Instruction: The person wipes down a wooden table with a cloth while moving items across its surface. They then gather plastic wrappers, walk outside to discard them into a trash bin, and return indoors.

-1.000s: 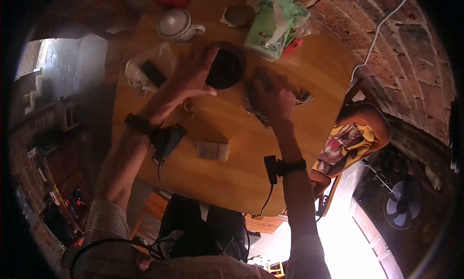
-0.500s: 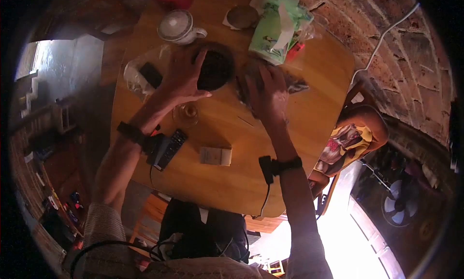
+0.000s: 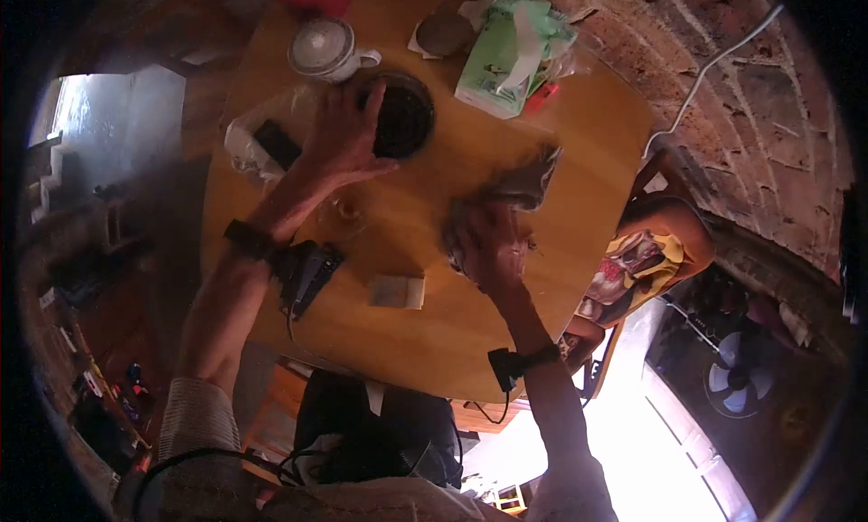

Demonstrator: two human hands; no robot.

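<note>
Presently: left hand (image 3: 339, 138) spread on dark bowl (image 3: 400, 115); right hand (image 3: 488, 242) pressing grey cloth (image 3: 511, 192) flat (glass (image 3: 344, 213) beside left wrist, likely tipped by a careless sweep).

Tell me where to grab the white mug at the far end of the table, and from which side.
Take the white mug by its handle, which sticks out on its right side towards the dark round dish. Come in from the right: the left hand rests on that dish, close below the handle.

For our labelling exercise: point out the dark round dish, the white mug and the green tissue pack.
dark round dish (image 3: 404, 117), head view, its dark middle
white mug (image 3: 322, 47), head view, its top
green tissue pack (image 3: 506, 52), head view, its green wrapper
</note>
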